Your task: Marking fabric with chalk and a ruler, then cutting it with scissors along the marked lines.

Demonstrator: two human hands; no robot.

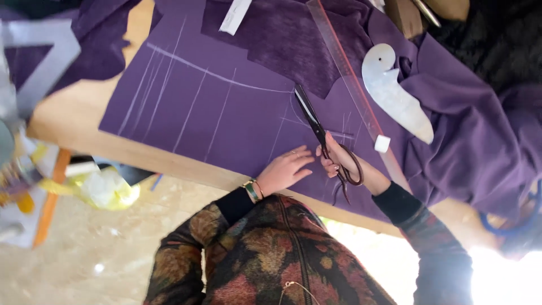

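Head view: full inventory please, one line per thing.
Purple fabric with white chalk lines: 1, purple, flat on the table.
Darker purple fabric piece: 1, lying on the chalked fabric.
Wooden table: 1, tan, under the fabric.
Clear straight ruler: 1, red-edged, right of the scissors.
White curved pattern template: 1, right of the ruler.
Small white block: 1, by the ruler.
Dark metal scissors: 1, blades on the fabric.
Left hand: flat on the fabric.
Right hand: in the scissors' handles.
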